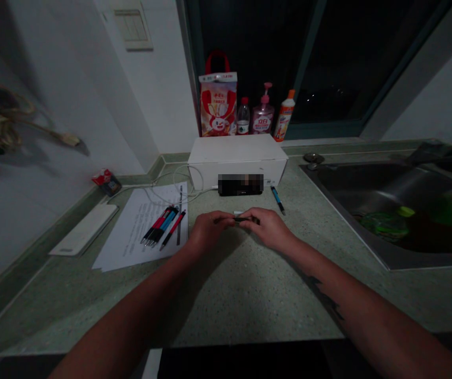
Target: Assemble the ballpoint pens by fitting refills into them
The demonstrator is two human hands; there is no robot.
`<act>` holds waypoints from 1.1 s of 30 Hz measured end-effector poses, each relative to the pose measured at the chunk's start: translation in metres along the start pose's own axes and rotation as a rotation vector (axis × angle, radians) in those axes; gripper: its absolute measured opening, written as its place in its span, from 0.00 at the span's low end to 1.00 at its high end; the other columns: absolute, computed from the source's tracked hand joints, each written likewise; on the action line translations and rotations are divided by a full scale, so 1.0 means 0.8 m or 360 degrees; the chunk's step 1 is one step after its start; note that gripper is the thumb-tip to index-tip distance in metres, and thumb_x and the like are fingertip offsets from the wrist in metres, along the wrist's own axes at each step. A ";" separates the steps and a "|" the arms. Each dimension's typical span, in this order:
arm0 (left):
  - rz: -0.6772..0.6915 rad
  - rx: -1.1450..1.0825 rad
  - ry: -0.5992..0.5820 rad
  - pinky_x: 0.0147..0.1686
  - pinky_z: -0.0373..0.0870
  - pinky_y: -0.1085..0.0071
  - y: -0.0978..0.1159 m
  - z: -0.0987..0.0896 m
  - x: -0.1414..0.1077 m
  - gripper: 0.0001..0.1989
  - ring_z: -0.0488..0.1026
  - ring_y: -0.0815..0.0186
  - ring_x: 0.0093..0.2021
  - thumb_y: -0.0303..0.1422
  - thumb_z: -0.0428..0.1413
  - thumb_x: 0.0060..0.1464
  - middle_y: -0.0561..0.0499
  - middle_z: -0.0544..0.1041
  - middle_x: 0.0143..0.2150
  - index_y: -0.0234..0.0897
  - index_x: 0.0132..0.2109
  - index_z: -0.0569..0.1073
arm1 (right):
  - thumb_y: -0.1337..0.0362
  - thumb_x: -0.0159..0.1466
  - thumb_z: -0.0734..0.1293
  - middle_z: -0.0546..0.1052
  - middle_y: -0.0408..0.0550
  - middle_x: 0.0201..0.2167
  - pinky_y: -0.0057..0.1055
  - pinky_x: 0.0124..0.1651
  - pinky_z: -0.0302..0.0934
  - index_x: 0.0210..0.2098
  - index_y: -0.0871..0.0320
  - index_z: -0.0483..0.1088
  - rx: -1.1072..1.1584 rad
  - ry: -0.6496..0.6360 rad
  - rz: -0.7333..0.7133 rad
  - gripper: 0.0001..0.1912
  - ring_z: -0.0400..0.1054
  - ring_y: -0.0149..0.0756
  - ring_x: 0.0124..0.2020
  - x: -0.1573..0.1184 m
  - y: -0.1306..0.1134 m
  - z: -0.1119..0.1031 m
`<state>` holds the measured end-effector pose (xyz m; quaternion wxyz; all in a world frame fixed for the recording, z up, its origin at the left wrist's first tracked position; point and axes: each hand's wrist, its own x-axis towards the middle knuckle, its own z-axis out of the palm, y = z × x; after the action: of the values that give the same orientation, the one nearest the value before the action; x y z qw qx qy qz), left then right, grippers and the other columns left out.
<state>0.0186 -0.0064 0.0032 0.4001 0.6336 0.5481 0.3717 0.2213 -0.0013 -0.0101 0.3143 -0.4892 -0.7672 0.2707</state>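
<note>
Both hands meet over the middle of the counter, fingers pinched around a slim dark object, which looks like a pen (242, 219). My left hand (211, 227) grips its left end and my right hand (266, 225) its right end, so much of it is covered. Just behind the fingers a small white piece (238, 212) shows; what it is I cannot make out. A blue and black pen (277, 200) lies beyond my right hand. To the left of my left hand, several red and blue pens (163, 226) lie bunched on printed paper sheets (131, 237).
A phone (241, 187) with a white cable (202, 193) leans on a white box (237, 150). Behind stand a red bag (218, 105) and several bottles (263, 118). A flat white device (86, 229) lies left; a metal sink (368, 200) is set in at right.
</note>
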 end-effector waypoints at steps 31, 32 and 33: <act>0.0153 0.0019 0.0001 0.46 0.77 0.61 -0.016 0.002 0.005 0.06 0.82 0.60 0.40 0.28 0.61 0.55 0.47 0.85 0.39 0.38 0.40 0.82 | 0.62 0.66 0.68 0.78 0.46 0.33 0.32 0.38 0.63 0.41 0.56 0.75 0.0217 -0.0051 0.0079 0.07 0.71 0.35 0.33 0.002 0.000 0.003; 0.0158 0.0026 -0.0002 0.46 0.77 0.61 -0.016 0.002 0.005 0.06 0.82 0.60 0.40 0.28 0.61 0.56 0.47 0.85 0.39 0.38 0.40 0.82 | 0.61 0.68 0.66 0.79 0.47 0.32 0.32 0.38 0.63 0.40 0.56 0.76 0.0207 -0.0086 0.0065 0.07 0.71 0.35 0.33 0.002 0.000 0.003; 0.0158 0.0037 -0.0007 0.45 0.77 0.62 -0.016 0.003 0.004 0.06 0.82 0.60 0.40 0.28 0.61 0.56 0.47 0.85 0.39 0.38 0.40 0.82 | 0.62 0.68 0.65 0.79 0.47 0.32 0.32 0.39 0.63 0.39 0.56 0.75 0.0195 -0.0109 0.0055 0.07 0.71 0.35 0.34 0.002 0.000 0.003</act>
<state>0.0158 -0.0021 -0.0095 0.3750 0.6654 0.5194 0.3833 0.2191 -0.0001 -0.0117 0.3124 -0.4727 -0.7509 0.3392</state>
